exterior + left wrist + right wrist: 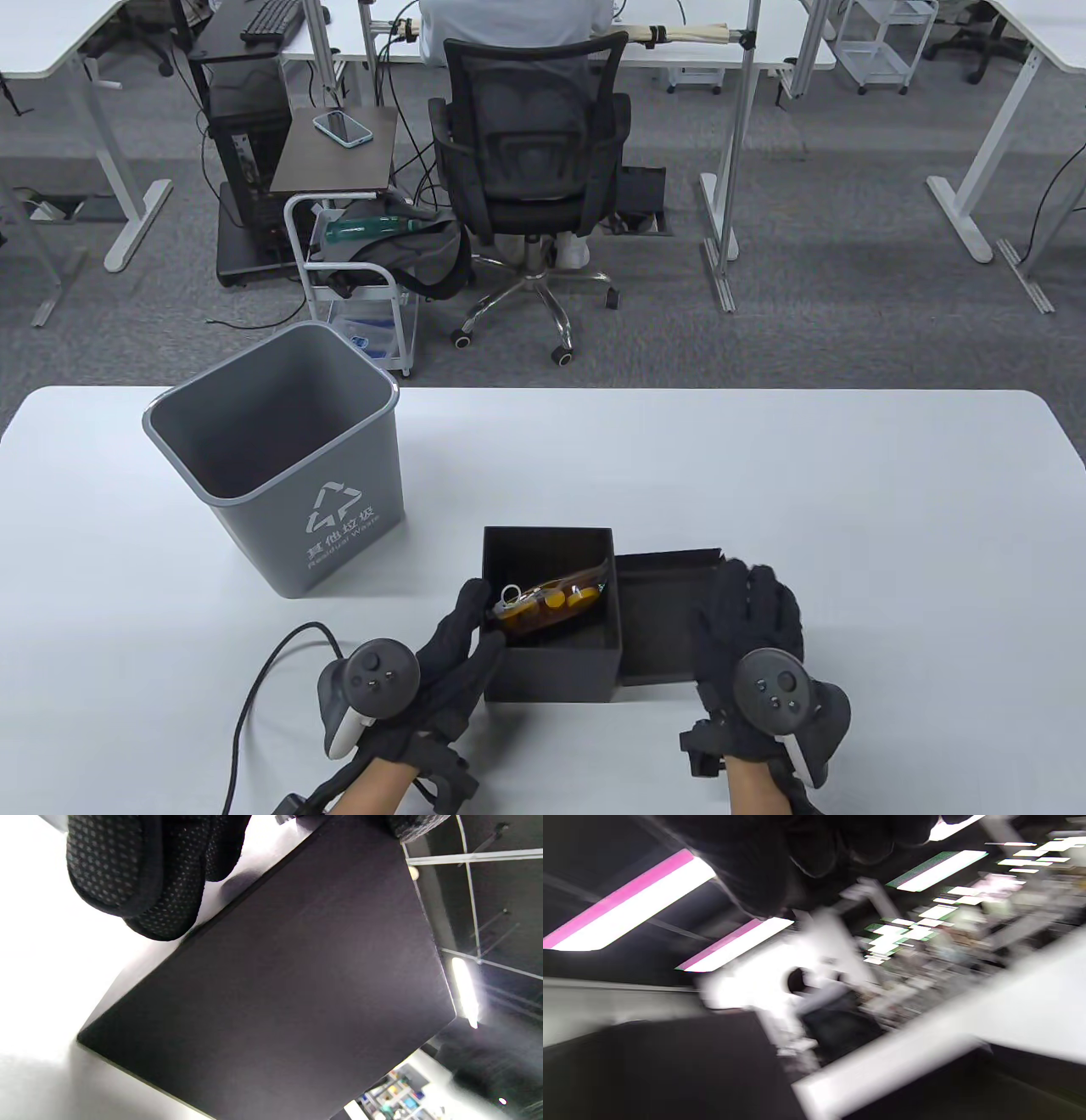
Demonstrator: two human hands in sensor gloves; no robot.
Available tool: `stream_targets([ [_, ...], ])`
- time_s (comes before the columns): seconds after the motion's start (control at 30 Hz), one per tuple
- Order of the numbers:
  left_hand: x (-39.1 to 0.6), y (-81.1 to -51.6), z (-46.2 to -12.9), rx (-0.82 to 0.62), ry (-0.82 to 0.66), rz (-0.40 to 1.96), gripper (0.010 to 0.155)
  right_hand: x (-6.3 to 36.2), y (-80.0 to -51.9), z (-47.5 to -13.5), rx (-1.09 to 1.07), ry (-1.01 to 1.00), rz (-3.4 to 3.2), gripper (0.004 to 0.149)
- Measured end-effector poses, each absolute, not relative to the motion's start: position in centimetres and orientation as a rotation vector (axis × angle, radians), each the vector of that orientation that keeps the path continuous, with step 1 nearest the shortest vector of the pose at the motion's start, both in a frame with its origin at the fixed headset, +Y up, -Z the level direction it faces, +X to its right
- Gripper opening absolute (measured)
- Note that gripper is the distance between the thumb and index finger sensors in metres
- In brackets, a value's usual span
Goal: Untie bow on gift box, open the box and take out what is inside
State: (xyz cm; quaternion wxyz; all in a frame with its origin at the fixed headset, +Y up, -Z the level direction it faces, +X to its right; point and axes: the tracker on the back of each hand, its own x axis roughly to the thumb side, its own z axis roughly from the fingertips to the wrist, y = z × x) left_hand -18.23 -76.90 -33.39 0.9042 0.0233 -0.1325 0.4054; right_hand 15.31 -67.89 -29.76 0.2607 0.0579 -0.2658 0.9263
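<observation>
The black gift box (551,675) stands open near the table's front edge. Inside lies a clear packet (551,601) with amber contents and orange caps. Its black lid (662,586) rests flat on the table against the box's right side. My left hand (467,628) grips the box's near left corner, fingertips at the rim. In the left wrist view the fingers (127,878) sit beside the box's dark wall (288,984). My right hand (751,603) lies over the lid with fingers straight and spread. The right wrist view is blurred. No ribbon is in view.
A grey waste bin (280,458) stands on the table to the left, behind the box. A black cable (254,688) trails from my left wrist along the front edge. Beyond the table a person sits in an office chair (530,153).
</observation>
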Motion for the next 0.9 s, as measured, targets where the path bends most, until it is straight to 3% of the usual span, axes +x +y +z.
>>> stream_targets([
  [0.1,-18.2,-76.9,-33.4,0.062,-0.282,0.799,0.071,9.0,-64.5,-30.3,0.507,-0.556,2.809,0.06],
  [0.17,-18.2,-77.1,-33.5,0.042,-0.277,0.836,0.072,5.2,-63.9,-31.6,0.679,-0.457,3.011,0.061],
  [0.33,-18.1,-77.2,-33.5,0.022,-0.275,0.858,0.071,-1.2,-65.0,-36.2,0.943,0.003,3.335,0.06],
  [0.53,-18.1,-77.1,-33.5,0.01,-0.268,0.862,0.071,-3.0,-66.7,-40.1,0.92,0.445,3.454,0.067],
  [0.77,-18.0,-77.0,-33.4,0.02,-0.268,0.853,0.07,-3.5,-69.0,-41.0,0.943,0.611,3.367,0.058],
  [0.9,-18.0,-76.9,-33.3,0.027,-0.267,0.833,0.07,-3.7,-69.1,-40.9,0.922,0.578,3.415,0.056],
])
